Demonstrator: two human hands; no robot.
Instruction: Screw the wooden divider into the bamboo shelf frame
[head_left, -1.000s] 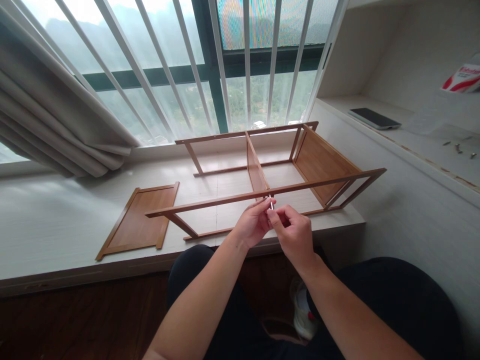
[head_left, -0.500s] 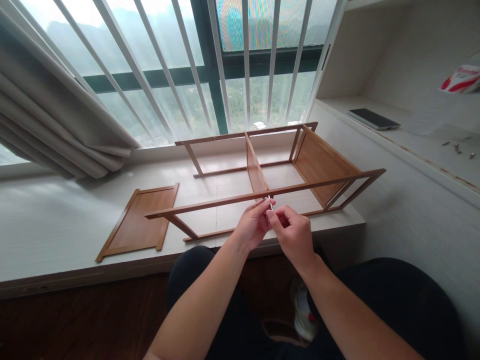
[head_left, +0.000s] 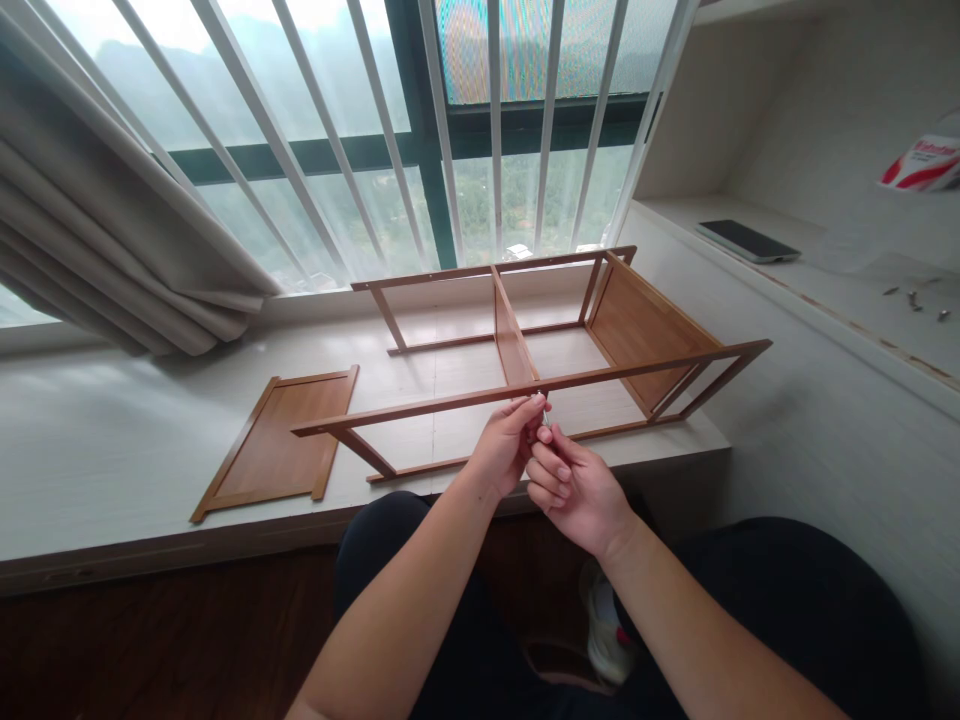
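We are seated at a white window ledge that serves as our table [head_left: 112, 470], looking down at both of our bare hands, which meet at the near rail of a half-built wooden shelf frame [head_left: 540, 345]. The frame lies on its side across the table, with a middle divider panel [head_left: 511, 340] standing upright between its two long rails. Our left hand [head_left: 504, 448] is closed in a pinch right under the near rail, where the divider meets it. Our right hand [head_left: 574, 490] sits just below and touching it, fingers curled in a closed grip around a small metal tool [head_left: 544, 412], of which only a short silvery tip shows between the fingers; we cannot tell whether it is a hex key or a screwdriver. A loose wooden panel [head_left: 274, 447] lies flat to the left, well apart from the frame. On a shelf to the right rest a dark phone [head_left: 746, 240] and a few small screws [head_left: 913, 296].

In our judgement the tool could slip off the fastener if held at a slant, scratching the rail, and the frame's right end, which overhangs the table edge, could shift if pushed sideways
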